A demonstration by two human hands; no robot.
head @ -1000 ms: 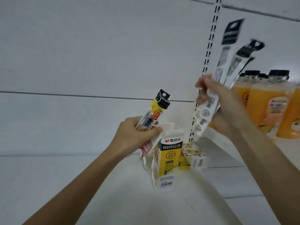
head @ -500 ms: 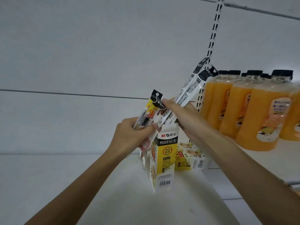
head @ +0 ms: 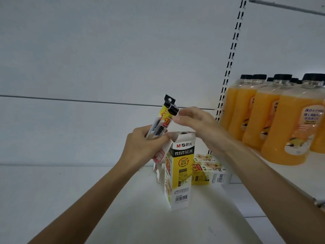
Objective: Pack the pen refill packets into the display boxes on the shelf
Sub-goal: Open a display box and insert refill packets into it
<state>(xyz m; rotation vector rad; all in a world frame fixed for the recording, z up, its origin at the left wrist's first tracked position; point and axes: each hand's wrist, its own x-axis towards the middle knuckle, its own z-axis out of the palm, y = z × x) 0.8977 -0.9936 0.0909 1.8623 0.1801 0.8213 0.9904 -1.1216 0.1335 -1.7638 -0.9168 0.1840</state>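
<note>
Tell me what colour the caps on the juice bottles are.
Black caps, clearest in the head view.

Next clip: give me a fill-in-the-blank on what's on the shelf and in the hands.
The left hand grips refill packets with ___ top tabs.
The display box under the right hand stands ___, its top open.
The second box behind it lies on its ___.
The bottles stand to the boxes' ___.
Missing: black; upright; side; right.
</note>
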